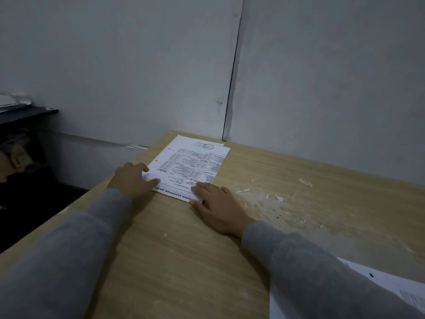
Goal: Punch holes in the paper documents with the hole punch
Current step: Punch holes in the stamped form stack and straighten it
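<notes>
On the wooden table [184,261], 2 hands [134,179] press punched papers [190,164] flat.

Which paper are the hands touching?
The far stack of printed papers by the wall. Both hands rest on its near edge; the other paper, bottom right, lies untouched.

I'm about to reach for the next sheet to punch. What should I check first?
1. Stack flat on the table: ok.
2. Two holes along the top sheet's left edge: ok.
3. Stack edges aligned: not ok, a lower sheet peeks out at the far right corner.
4. Left hand and right hand resting on the near end, gripping nothing: ok.
5. Hole punch within reach: cannot tell, none in view.
6. More papers at near right: ok.
</notes>
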